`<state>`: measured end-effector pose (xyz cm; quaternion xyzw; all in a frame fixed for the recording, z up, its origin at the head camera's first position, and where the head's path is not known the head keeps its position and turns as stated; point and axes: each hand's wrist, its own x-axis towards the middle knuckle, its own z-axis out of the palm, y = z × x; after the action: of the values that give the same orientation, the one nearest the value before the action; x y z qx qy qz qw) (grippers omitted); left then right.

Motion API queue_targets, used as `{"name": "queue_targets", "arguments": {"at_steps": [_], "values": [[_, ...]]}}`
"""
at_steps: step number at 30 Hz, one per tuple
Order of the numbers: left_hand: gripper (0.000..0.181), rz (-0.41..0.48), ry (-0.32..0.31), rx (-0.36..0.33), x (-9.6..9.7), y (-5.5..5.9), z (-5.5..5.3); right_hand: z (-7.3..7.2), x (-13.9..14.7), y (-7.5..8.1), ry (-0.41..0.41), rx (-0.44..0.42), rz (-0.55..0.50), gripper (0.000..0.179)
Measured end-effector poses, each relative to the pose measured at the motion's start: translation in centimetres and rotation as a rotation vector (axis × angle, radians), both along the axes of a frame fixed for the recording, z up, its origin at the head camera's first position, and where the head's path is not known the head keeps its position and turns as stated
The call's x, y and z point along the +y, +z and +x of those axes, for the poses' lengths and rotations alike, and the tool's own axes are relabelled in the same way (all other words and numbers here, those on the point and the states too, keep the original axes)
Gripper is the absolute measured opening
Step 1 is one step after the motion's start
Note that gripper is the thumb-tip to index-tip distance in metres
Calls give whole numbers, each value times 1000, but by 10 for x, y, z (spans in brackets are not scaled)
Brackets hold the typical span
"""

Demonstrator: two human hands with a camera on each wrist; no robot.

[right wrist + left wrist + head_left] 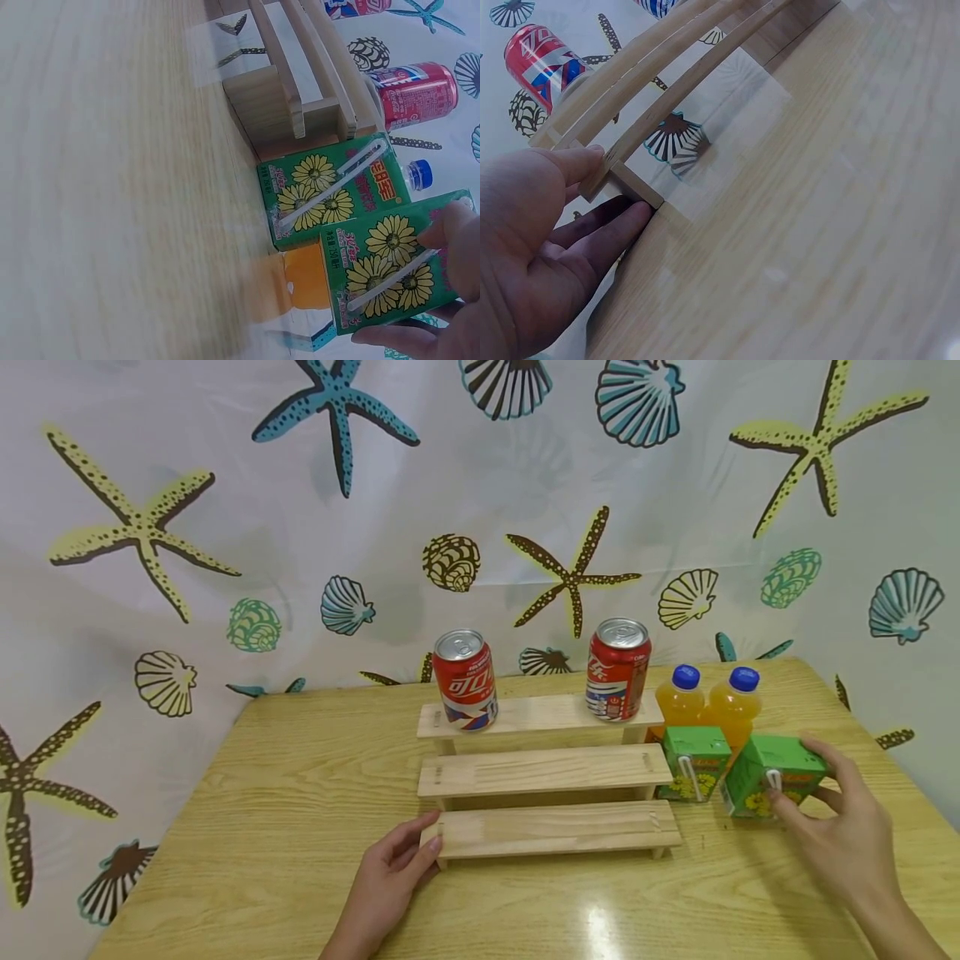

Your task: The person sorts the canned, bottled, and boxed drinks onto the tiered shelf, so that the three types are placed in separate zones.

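A three-step wooden display rack (551, 828) stands on the table, and my left hand (392, 874) grips the left end of its lowest step. In the left wrist view the thumb (585, 161) lies on top of that step, with fingers at its leg. At the right, my right hand (847, 827) holds a green drink carton (780, 768), thumb on its front and fingers at its far side. A second green carton (693, 760) stands just left of it, beside the rack. Both cartons carry yellow flowers and a white straw, seen in the right wrist view.
Two red soda cans stand on the top step, one left (465, 681) and one right (617, 670). Behind the cartons are two orange drink bottles (735, 703) with blue caps. A curtain (390, 543) printed with starfish and shells hangs behind the wooden table (300, 777).
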<state>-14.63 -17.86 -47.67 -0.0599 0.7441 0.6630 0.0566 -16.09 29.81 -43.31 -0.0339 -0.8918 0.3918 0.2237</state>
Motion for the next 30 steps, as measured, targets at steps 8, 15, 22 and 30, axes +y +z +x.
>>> {"name": "queue_targets", "arguments": {"at_steps": [8,15,22,30], "values": [[50,-10,4,-12,-1,-1,1,3,-4,1,-11,9,23,77],[50,1,3,-13,0,-2,0,6,-8,2,-12,49,56,77],[50,1,2,-11,0,-2,0,8,-11,4,-20,60,59,77],[49,1,6,-15,-1,-3,0,11,-15,6,-29,52,58,76]]}}
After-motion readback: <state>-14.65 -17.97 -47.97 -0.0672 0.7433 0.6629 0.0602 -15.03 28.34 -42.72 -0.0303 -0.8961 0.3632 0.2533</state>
